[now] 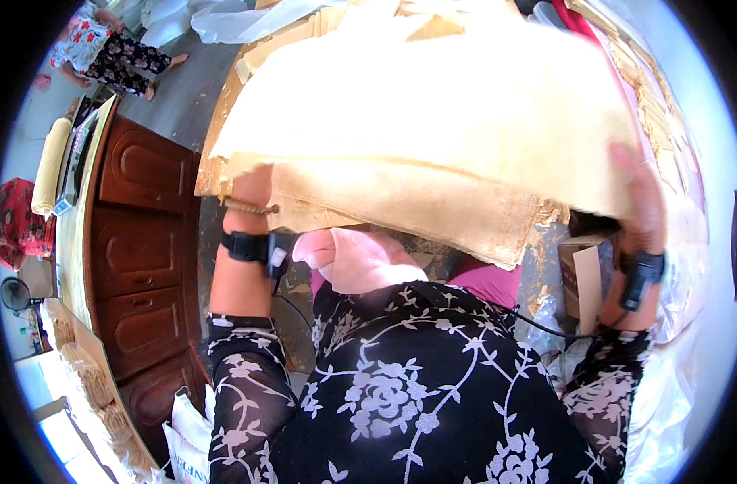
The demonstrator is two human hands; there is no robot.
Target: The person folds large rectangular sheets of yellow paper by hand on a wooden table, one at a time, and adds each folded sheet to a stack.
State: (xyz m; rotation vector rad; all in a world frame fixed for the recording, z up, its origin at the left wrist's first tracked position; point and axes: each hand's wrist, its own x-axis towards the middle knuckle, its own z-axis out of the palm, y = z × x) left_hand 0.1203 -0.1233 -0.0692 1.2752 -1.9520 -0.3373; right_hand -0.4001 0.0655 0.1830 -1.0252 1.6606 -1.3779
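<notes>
A large pale tan sheet [433, 105], perhaps paper or thin cloth, spans the work surface in front of me, its upper part washed out by bright light. Below its near edge shows a second tan layer [401, 198] with a rough, creased right corner. My right hand [644, 198], smeared a little by motion, grips the large sheet's right edge with the thumb on top. At the left near corner, my left hand [254, 184] goes beneath the sheet, which hides its fingers. Both wrists wear black straps with small devices.
To the left stands a dark red-brown wooden cabinet [147, 250]. A box of stacked tan pieces [86, 371] is at lower left. An open carton [580, 278] sits below my right forearm. Scraps and plastic line the right side. Another person [114, 52] stands at far left.
</notes>
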